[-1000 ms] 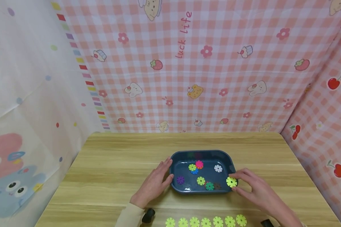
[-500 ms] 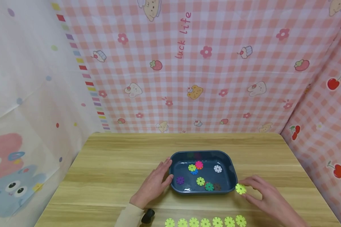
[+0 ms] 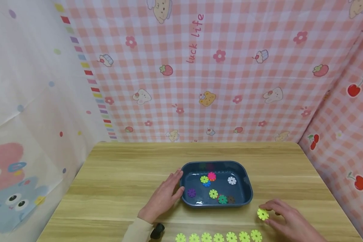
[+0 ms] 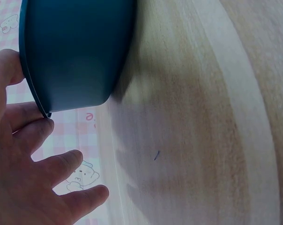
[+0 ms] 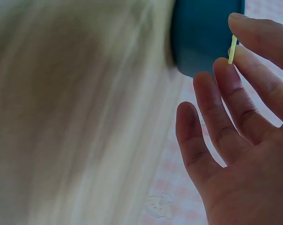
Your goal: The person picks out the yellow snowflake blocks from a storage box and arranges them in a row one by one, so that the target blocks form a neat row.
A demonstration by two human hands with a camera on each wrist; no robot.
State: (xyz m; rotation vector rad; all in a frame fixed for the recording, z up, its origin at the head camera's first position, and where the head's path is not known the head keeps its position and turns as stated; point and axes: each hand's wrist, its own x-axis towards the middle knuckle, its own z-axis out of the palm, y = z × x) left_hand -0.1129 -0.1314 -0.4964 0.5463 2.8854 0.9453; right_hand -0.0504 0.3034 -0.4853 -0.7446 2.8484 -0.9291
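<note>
My right hand [image 3: 285, 216] pinches a yellow snowflake disc [image 3: 263, 214] by its edge between thumb and fingers, right of the blue tray and over the table. Edge-on, the disc [image 5: 233, 49] is a thin strip in the right wrist view, its pinched part partly covered by the fingers. My left hand [image 3: 163, 196] rests against the left end of the dark blue tray [image 3: 216, 205], fingers fairly straight, thumb and fingertips at the rim [image 4: 33, 93]. Several snowflake discs lie in the tray: yellow-green [image 3: 213, 193], purple [image 3: 192, 192], white [image 3: 232, 180], green [image 3: 222, 199] and others.
A row of several yellow discs [image 3: 218, 237] lies along the near side of the wooden table [image 3: 124, 178], cut by the frame's bottom. Behind the table hangs a pink checked cloth [image 3: 181, 80]. A black wrist strap [image 3: 157, 231] shows at my left sleeve.
My right hand has carried the yellow disc from over the tray's right rim outward and toward the near side. The left hand and tray have stayed in place.
</note>
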